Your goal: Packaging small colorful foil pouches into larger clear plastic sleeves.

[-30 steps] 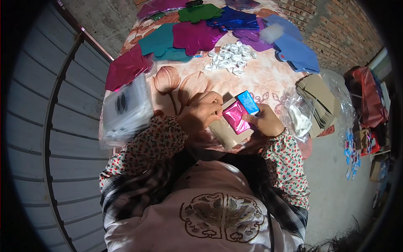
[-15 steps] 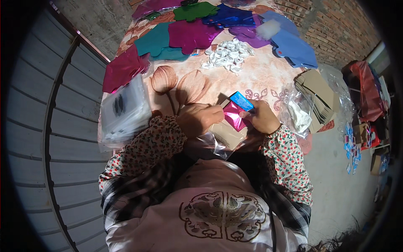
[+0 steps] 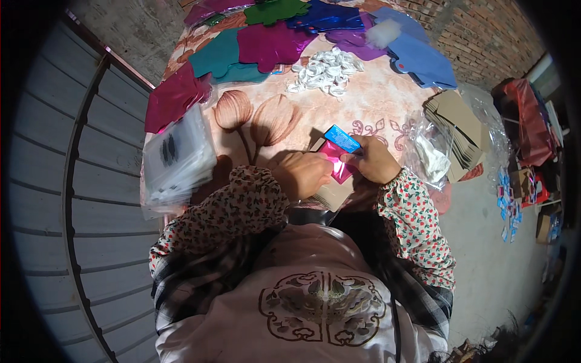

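In front of me, over the table's near edge, is a flat packet with a blue printed card (image 3: pixel 342 140) at its top, shiny magenta foil (image 3: pixel 341 172) below it and brown cardboard (image 3: pixel 333 195) underneath. My right hand (image 3: pixel 378 162) grips the packet's right side, thumb across the foil just under the blue card. From the left, my left hand (image 3: pixel 302 173) has its fingers curled together against the foil's left edge; its thumb is hidden. Both forearms wear floral sleeve covers.
A stack of clear plastic bags (image 3: pixel 177 158) lies left. At right are brown cards (image 3: pixel 457 130) and a clear bag with white contents (image 3: pixel 431 158). A pile of white looped cords (image 3: pixel 327 71) sits farther back, before coloured foil pieces (image 3: pixel 271 47).
My left hand has slid right and slightly down along the packet, covering more of it. The clear plastic at the packet's lower end shows less. My right hand keeps its grip.
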The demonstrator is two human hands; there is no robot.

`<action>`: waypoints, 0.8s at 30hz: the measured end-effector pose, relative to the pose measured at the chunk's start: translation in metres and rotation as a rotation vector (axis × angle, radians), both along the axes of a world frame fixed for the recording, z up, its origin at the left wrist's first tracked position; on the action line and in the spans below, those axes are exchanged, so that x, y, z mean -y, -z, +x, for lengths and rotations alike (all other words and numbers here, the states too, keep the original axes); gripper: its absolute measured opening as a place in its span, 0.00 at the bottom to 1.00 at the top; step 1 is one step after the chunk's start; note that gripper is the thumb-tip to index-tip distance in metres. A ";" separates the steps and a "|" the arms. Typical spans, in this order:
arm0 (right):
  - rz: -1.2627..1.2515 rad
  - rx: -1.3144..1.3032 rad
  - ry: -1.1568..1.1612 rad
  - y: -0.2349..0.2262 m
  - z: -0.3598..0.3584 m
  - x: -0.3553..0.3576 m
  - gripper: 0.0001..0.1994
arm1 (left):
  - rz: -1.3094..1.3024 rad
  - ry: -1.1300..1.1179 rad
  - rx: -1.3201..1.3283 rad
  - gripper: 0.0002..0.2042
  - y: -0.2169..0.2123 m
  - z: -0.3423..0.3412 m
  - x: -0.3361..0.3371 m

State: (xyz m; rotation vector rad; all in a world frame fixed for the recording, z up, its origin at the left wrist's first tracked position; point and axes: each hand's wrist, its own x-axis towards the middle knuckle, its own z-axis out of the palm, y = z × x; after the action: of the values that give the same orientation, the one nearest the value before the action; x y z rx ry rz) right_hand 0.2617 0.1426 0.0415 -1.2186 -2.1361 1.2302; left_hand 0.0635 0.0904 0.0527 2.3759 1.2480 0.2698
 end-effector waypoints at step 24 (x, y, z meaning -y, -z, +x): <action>-0.291 -0.346 -0.101 0.000 -0.008 0.001 0.13 | -0.544 -0.418 0.503 0.16 0.016 -0.036 -0.014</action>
State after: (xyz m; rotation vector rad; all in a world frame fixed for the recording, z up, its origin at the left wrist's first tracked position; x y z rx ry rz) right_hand 0.2541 0.1412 0.0413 -0.9272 -1.8293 1.7038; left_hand 0.0272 0.1042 0.0369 1.4620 1.3378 0.5373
